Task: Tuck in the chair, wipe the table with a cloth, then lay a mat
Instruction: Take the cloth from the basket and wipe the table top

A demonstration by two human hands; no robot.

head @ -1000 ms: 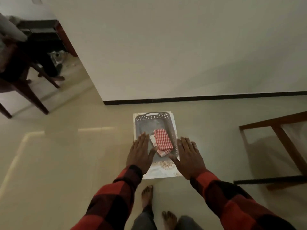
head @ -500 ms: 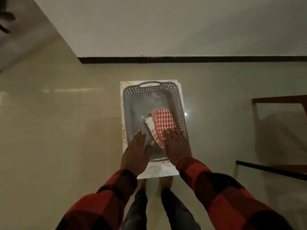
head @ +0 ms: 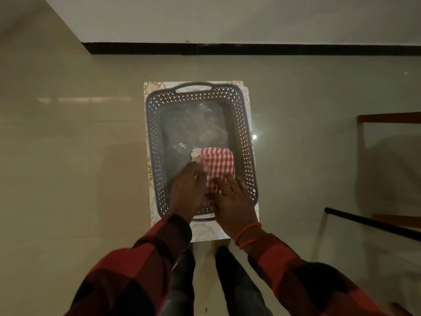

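A grey perforated tray (head: pixel 153 142) lies on the floor on top of a white patterned mat (head: pixel 206 231). Inside it, at the near right, sits a folded red-and-white checked cloth (head: pixel 219 165) with a pale folded piece beside its left edge. My left hand (head: pixel 187 192) rests on the cloth's left side and the pale piece. My right hand (head: pixel 234 201) lies on the cloth's near end with its fingers over it. Whether either hand has closed around the cloth cannot be made out.
A white wall with a black skirting strip (head: pixel 250 49) runs just beyond the tray. A glass-topped table with a wooden frame (head: pixel 387 118) and a dark bar (head: pixel 373 222) stands at the right. My legs (head: pixel 205 281) are just behind the mat.
I have bent lower over the tray, which now looks larger. Both hands moved from the tray's near rim onto the checked cloth, coming together.
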